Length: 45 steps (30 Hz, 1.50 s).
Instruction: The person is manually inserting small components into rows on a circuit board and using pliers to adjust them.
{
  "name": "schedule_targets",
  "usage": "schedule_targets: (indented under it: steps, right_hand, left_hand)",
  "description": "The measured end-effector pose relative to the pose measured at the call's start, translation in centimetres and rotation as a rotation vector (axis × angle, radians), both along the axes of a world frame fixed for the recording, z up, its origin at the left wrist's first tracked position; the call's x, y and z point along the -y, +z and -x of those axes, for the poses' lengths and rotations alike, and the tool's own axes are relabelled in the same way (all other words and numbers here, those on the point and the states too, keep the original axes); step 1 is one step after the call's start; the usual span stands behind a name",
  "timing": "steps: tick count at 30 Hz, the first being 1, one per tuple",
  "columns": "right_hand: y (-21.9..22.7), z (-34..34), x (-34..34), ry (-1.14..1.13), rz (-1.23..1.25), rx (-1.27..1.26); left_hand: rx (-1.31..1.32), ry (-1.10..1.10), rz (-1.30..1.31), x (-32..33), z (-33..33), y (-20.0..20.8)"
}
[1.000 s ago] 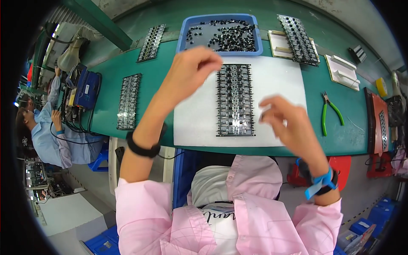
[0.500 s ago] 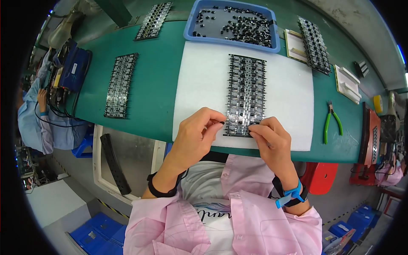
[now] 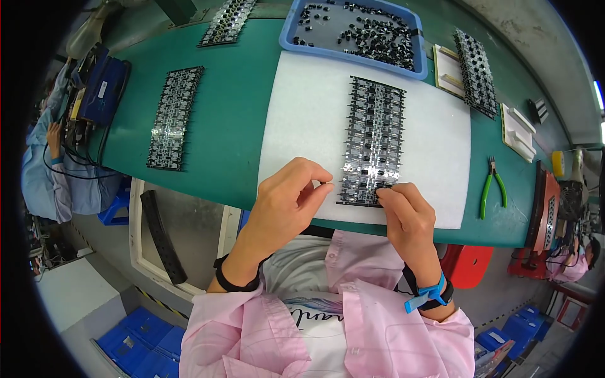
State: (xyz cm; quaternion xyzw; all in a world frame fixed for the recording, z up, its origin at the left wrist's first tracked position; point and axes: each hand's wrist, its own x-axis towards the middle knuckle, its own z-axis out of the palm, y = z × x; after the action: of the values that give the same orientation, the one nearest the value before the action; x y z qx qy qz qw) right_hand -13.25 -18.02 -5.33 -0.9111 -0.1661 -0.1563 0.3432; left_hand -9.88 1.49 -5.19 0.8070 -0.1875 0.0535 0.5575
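Observation:
A panel of dark circuit boards point(image 3: 373, 138) with silvery rows and small black parts lies upright on a white foam sheet point(image 3: 302, 113). Just left of its lower end, my left hand point(image 3: 291, 195) is closed in a pinch; what is between thumb and forefinger is too small to make out. My right hand point(image 3: 409, 214) has its fingertips pressed together on the panel's lower right part, and they hide whatever they hold. Beyond the panel stands a blue tray point(image 3: 287, 34) with many loose small black components point(image 3: 384, 41).
Another board panel point(image 3: 175, 120) lies left on the green mat point(image 3: 233, 94), one more point(image 3: 228, 22) behind it. At right are a panel point(image 3: 476, 72) leaning on a white fixture point(image 3: 445, 66), a second fixture point(image 3: 518, 133) and green-handled cutters point(image 3: 491, 186). A co-worker's hand point(image 3: 54, 137) shows far left.
The view has shifted slightly, moving the panel a little right in the picture. The small black component seen in my left fingertips before is no longer visible there. My right hand stays at the panel's lower end.

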Motion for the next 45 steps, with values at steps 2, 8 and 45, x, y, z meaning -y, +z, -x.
schedule_targets:
  steps: [2, 8, 45]
  right_hand:
    - [0.0, 0.0, 0.0, 0.0, 0.003, -0.004]
    - [0.3, -0.1, 0.0, 0.008, 0.012, -0.02]
    - [-0.1, -0.2, 0.4, 0.04, -0.024, -0.022]
  left_hand:
    - [0.013, -0.002, -0.013, 0.1, -0.1, 0.2]
    - [-0.021, 0.021, 0.051, 0.1, 0.0, -0.2]
    - [-0.386, -0.024, 0.1, -0.1, -0.2, 0.9]
